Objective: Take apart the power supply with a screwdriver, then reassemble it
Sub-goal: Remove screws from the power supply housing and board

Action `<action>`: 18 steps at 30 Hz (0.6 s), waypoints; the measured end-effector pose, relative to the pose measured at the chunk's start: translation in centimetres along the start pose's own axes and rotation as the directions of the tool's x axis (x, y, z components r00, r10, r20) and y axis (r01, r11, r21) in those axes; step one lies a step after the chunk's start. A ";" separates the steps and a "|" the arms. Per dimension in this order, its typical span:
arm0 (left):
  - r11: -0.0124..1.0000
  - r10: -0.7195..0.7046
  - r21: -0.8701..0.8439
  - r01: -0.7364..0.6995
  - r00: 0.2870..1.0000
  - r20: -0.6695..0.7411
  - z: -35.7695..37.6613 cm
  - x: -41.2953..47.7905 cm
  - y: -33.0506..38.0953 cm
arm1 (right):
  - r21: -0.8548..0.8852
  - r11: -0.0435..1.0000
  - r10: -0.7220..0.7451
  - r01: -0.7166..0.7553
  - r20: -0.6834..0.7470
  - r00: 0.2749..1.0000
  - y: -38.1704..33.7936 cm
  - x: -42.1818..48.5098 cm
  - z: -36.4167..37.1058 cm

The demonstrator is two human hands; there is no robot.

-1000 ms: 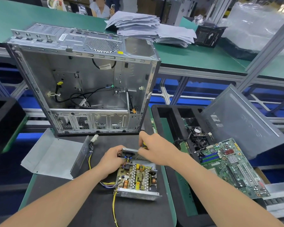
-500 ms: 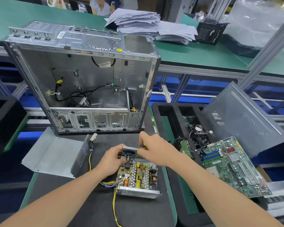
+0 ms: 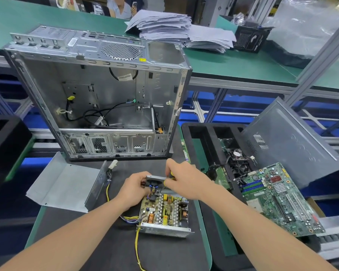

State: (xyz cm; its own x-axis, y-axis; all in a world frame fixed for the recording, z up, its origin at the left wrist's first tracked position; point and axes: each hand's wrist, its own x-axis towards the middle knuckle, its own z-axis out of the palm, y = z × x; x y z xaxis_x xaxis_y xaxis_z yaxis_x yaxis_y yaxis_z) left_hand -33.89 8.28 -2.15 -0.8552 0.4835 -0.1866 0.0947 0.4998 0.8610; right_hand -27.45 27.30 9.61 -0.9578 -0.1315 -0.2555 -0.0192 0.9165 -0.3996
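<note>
Far left: black block [image 3: 6,137] at the frame edge. Next, the bent sheet-metal cover [image 3: 67,184] lies flat on the dark mat [image 3: 98,241], apart from the rest of the unit. Behind it stands the PC case [image 3: 98,98], upright, open side facing us, loose black cables inside.

Our left hand [image 3: 133,189] has its fingers curled round the upright rear wall of the power supply [image 3: 164,214], at the end with the black socket. The power supply sits on the mat just in front of the case, top off, circuit board exposed. Yellow wires [image 3: 137,243] trail off its near left corner toward us.

Our right hand [image 3: 181,181] is closed on the screwdriver [image 3: 171,174] at that same rear wall. Only bits of yellow handle show between the fingers. We can't tell where the tip is.

Right of the mat: black foam tray [image 3: 200,133], with a green motherboard [image 3: 278,198] lying tilted over its right side. A grey side panel [image 3: 294,145] leans behind the motherboard.
</note>
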 end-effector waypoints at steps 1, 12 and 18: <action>1.000 -0.003 -0.007 0.003 1.000 -0.008 0.0 0.0 0.1 | 0.001 1.000 0.000 0.000 -0.001 1.000 0.0 0.0 0.0; 0.996 -0.015 -0.085 0.017 1.000 0.024 0.0 0.2 0.0 | 0.001 1.000 -0.015 0.015 0.000 1.000 -0.5 0.0 -0.2; 0.984 -0.006 -0.176 0.021 0.996 0.088 -0.3 0.1 -0.2 | -0.001 1.000 -0.004 0.004 0.019 1.000 -0.5 0.2 -0.3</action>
State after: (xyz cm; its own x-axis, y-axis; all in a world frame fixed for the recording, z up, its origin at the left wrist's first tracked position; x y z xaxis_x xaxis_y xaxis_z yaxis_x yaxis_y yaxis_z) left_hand -34.17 8.06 -2.21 -0.8076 0.5419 -0.2325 -0.0147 0.3757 0.9266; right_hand -27.74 26.94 10.04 -0.9521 -0.1421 -0.2708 -0.0232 0.9165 -0.3993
